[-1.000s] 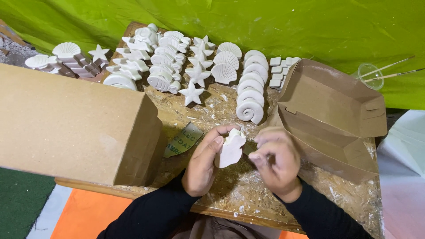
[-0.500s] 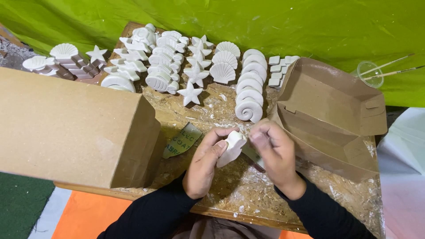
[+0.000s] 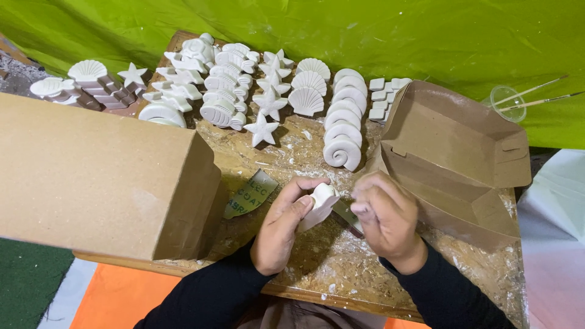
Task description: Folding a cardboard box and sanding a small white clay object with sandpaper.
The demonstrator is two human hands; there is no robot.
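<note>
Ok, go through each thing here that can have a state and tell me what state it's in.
Left hand: gripping small white plaster piece.
Right hand: closed beside the piece.
Small brown cardboard box: open.
Large brown cardboard box: closed, lying flat.
Clear plastic cup: upright, two brushes across it.

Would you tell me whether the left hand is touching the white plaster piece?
Touching: the head view shows the left hand gripping the white plaster piece, thumb pressed on it.
</note>
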